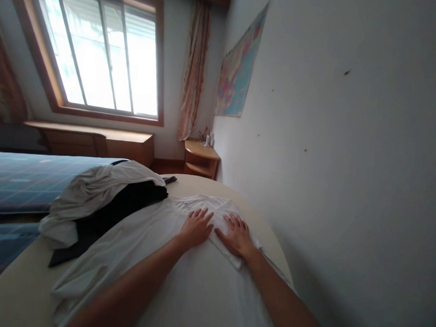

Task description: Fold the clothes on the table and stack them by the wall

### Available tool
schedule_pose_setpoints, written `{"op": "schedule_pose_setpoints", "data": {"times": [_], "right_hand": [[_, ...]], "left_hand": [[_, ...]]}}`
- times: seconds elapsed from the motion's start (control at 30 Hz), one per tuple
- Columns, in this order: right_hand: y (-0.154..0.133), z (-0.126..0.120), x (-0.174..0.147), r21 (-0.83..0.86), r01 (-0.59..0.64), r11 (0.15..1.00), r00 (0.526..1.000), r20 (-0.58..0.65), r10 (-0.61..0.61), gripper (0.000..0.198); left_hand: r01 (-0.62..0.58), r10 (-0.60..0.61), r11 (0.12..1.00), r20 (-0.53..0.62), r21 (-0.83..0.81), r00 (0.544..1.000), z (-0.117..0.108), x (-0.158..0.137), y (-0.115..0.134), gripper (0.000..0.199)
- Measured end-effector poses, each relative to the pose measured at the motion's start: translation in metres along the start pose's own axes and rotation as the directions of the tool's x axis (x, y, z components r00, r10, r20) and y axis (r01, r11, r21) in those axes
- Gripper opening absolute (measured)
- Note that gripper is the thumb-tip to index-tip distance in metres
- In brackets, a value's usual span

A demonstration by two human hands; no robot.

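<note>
A white T-shirt (187, 287) lies spread over a round pale table (24, 295), its neckline toward the far edge. My left hand (196, 227) rests palm down on the upper part of the shirt, fingers apart. Close beside it, my right hand (235, 235) lies on the shirt's right side near a sleeve, also palm down with the fingers spread. Both thumbs point toward each other. Neither hand grips the cloth. My forearms cover parts of the shirt's body.
Left on the table is a heap of grey and black clothes (129, 200). Beyond it stands a bed with a blue checked cover (18, 183). A white wall (332, 202) runs close along the right. A wooden corner stand (203, 151) and a desk (128, 138) are at the back.
</note>
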State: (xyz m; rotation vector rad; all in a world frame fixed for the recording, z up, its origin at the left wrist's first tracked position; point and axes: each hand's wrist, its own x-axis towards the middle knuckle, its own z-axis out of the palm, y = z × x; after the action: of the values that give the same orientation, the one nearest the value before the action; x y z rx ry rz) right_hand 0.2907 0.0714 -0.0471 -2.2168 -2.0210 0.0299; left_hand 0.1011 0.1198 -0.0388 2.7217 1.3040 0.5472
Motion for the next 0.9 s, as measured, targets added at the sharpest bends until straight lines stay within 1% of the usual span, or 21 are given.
{"op": "schedule_pose_setpoints", "data": {"times": [0.13, 0.23, 0.27, 0.3, 0.37, 0.43, 0.47, 0.6, 0.73, 0.9], "right_hand": [[0.001, -0.002, 0.001, 0.02, 0.01, 1.0, 1.0, -0.012, -0.01, 0.077], [0.006, -0.007, 0.001, 0.074, 0.044, 0.996, 0.997, -0.064, -0.04, 0.064], [0.008, -0.009, 0.0, 0.086, 0.034, 0.996, 0.995, -0.093, -0.026, 0.059], [0.012, -0.011, 0.0, 0.09, 0.004, 0.996, 0.992, -0.128, 0.008, 0.055], [0.019, -0.016, -0.003, 0.076, -0.107, 0.991, 0.973, -0.197, 0.12, 0.049], [0.027, -0.019, -0.006, 0.049, -0.223, 0.974, 0.945, -0.236, 0.228, 0.043], [0.031, -0.021, -0.008, 0.037, -0.263, 0.964, 0.933, -0.247, 0.263, 0.041], [0.04, -0.024, -0.011, 0.01, -0.331, 0.944, 0.913, -0.251, 0.322, 0.033], [0.039, -0.025, -0.01, 0.013, -0.337, 0.941, 0.912, -0.242, 0.33, 0.026], [0.036, -0.027, -0.005, 0.122, -0.333, 0.935, 0.921, -0.171, 0.35, 0.024]], "left_hand": [[0.012, -0.009, 0.999, 0.067, -0.052, 0.998, 0.004, -0.021, 0.001, 0.051], [0.005, 0.002, 0.996, 0.071, -0.086, 0.997, 0.003, -0.026, -0.003, 0.052], [-0.002, 0.007, 0.996, 0.06, -0.091, 0.998, 0.002, -0.026, -0.004, 0.051], [-0.018, 0.022, 0.995, 0.04, -0.093, 0.999, 0.0, -0.026, -0.004, 0.048], [-0.076, 0.076, 0.992, -0.004, -0.1, 0.997, -0.003, -0.027, -0.004, 0.042], [-0.132, 0.13, 0.984, -0.03, -0.116, 0.991, -0.005, -0.027, -0.003, 0.038], [-0.144, 0.141, 0.981, -0.032, -0.127, 0.989, -0.005, -0.027, -0.004, 0.037], [-0.134, 0.132, 0.979, -0.021, -0.153, 0.991, -0.003, -0.027, -0.006, 0.038], [-0.115, 0.113, 0.979, -0.024, -0.171, 0.993, -0.002, -0.027, -0.007, 0.037], [-0.099, 0.089, 0.973, -0.057, -0.209, 0.994, 0.0, -0.027, -0.007, 0.035]]}}
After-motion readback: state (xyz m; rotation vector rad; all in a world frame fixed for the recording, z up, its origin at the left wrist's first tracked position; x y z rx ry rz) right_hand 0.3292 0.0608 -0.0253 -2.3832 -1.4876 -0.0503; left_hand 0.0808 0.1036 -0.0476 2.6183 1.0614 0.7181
